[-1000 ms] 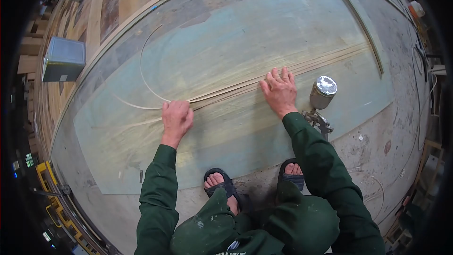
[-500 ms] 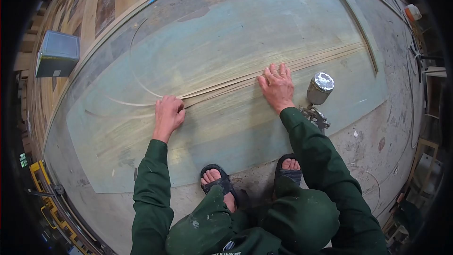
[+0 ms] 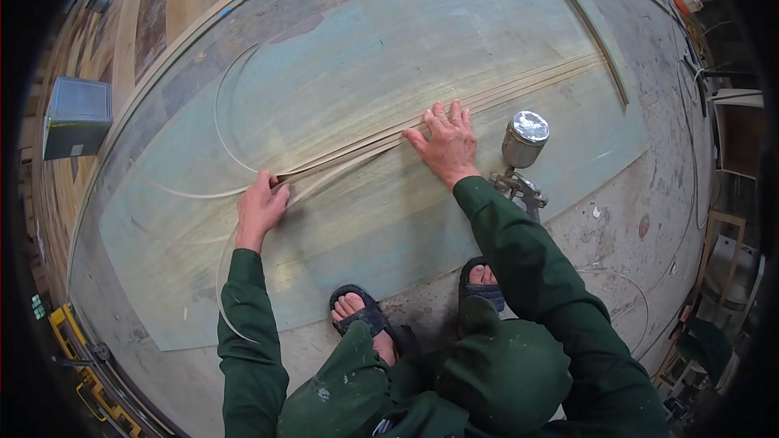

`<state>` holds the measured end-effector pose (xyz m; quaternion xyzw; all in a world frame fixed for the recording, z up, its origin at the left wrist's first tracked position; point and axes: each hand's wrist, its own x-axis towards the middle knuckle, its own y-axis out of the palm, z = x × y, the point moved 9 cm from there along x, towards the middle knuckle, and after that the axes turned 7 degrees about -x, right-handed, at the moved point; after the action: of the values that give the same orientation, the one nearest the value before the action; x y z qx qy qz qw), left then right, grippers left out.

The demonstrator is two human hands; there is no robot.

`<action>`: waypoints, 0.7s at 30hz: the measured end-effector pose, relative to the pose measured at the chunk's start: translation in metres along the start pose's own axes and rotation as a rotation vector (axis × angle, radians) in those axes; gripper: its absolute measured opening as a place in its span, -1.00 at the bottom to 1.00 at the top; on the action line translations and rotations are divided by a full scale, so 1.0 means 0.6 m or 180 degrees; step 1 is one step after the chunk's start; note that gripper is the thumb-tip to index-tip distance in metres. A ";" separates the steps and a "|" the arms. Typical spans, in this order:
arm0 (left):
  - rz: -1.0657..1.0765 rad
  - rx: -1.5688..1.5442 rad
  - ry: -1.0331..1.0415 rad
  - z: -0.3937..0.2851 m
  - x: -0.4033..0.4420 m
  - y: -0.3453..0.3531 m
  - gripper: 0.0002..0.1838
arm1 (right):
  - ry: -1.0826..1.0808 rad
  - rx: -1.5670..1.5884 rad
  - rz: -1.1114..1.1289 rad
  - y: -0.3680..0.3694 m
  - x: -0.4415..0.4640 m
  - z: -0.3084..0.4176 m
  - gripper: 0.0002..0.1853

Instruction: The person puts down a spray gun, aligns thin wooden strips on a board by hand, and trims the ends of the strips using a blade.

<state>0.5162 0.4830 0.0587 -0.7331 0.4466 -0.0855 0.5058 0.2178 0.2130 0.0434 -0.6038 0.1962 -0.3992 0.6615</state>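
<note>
Several long, thin wood-coloured strips (image 3: 349, 148) run side by side across a pale green sheet (image 3: 389, 239) on the floor. My left hand (image 3: 261, 209) is closed around the strips near their left part, fingers pinched on them. Beyond it, their loose ends curl away, and one bends back over my left sleeve. My right hand (image 3: 445, 144) lies flat on the bundle farther right, fingers stretched out and a little apart, its palm partly hiding the strips. A spray gun (image 3: 521, 186) with a metal cup stands just right of my right wrist.
A long narrow bar (image 3: 586, 20) lies across the strips' far right end. At the left, a square metal can (image 3: 77, 118) stands on wooden boards (image 3: 158, 28). Yellow-framed equipment (image 3: 73, 341) sits at the lower left, and a hose (image 3: 641, 292) curves over the floor at right.
One strip has come apart from the bundle and now arcs toward me across my left sleeve. My right hand stays flat on the strips. The whole view has shifted slightly.
</note>
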 end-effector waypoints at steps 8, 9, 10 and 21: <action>-0.0072 -0.0145 0.0437 -0.008 -0.008 0.011 -0.67 | 0.0043 -0.0036 -0.0137 -0.004 0.000 -0.002 -0.36; -0.0278 -0.0230 0.0622 -0.027 -0.014 0.009 -0.71 | 0.0041 -0.0035 -0.0153 -0.004 0.000 -0.002 -0.35; -0.0488 -0.0308 0.0798 -0.043 -0.020 0.005 -0.73 | 0.0034 -0.0022 -0.0167 -0.005 -0.001 0.000 -0.35; -0.0452 0.0016 0.1986 -0.205 -0.032 0.085 -0.79 | -0.0034 -0.0005 -0.0171 0.002 -0.002 0.004 -0.34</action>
<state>0.4053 0.4108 0.0814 -0.6996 0.5276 -0.3424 0.3391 0.2192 0.2157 0.0427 -0.6115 0.1766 -0.4134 0.6511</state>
